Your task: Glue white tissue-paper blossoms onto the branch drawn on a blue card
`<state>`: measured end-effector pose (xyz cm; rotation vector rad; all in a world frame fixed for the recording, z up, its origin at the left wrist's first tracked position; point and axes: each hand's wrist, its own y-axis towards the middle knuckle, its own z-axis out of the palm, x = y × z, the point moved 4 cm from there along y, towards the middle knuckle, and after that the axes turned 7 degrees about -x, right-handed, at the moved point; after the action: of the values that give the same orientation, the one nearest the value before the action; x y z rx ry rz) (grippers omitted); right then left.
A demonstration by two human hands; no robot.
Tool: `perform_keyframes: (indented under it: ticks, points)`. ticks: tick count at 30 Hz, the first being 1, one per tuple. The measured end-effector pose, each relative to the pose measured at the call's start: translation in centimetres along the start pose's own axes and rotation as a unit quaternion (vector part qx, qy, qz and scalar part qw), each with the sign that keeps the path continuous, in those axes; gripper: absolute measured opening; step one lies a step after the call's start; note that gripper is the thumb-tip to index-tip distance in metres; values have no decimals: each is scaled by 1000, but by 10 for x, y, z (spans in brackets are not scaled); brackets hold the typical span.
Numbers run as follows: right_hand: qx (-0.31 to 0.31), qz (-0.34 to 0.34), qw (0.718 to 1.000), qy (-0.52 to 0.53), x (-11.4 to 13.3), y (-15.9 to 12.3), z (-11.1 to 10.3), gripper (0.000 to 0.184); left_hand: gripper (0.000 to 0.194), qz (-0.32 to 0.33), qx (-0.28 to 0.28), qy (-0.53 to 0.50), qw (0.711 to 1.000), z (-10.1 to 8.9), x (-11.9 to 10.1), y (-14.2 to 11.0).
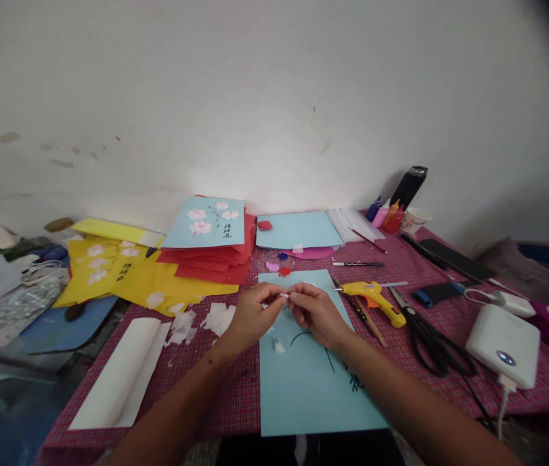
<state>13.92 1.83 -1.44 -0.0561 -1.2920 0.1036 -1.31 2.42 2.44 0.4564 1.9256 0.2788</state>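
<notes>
Well to the left of the fingers, a yellow sheet (77, 270) bears pale pink flowers and a short column of black handwritten characters, which are too small for me to read surely. Nearer the person, but still left of the fingers, lies a loosely rolled white sheet (119, 382); torn white scraps (184, 327) sit between it and the left hand. Beyond the fingers and to their left, a pale blue card (177, 228) tops a stack of red paper (206, 267); it carries pink blossoms and a similar column of black script (again, the strokes blur).

The left hand (255, 310) has its thumb and fingertips pressed together on a small pale piece (284, 296), seemingly paper. The right hand (315, 314) meets it fingertip to fingertip, also pinching the piece, so that it sits between the two hands, over a light blue sheet (303, 401). On that sheet, nearer the person than the fingers, are a white scrap (279, 347), thin black lines and black brushed marks, partly hidden by the right forearm.

Just right of the fingers lies a yellow glue gun (364, 294), then black-handled scissors (432, 340). Farthest right of these, a white box (504, 343) shows a dark oval badge, unreadable here.
</notes>
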Motion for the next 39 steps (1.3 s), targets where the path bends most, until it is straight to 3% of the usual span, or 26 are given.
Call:
perform_keyframes:
  ticks: [4,7,13,19,30,39]
  points:
    - [-33,-161,980,-116,9,-5,-1,21,19,-73,3,-57,996,2,11,0]
    - [-38,-220,957,-188,11,-9,1,13,22,-99,33,-102,989,5,16,0]
    - [-50,-204,956,-206,9,-8,-1,17,24,-120,63,-124,983,8,19,-1]
    - [-33,-176,967,-180,2,-3,-3,16,29,-99,63,-136,984,10,21,-1]
    - [-25,-173,963,-206,3,-4,-2,13,19,-86,83,-99,988,7,13,0]
    - [-43,-217,950,-219,2,-2,-2,6,20,-84,69,-69,992,3,18,1]
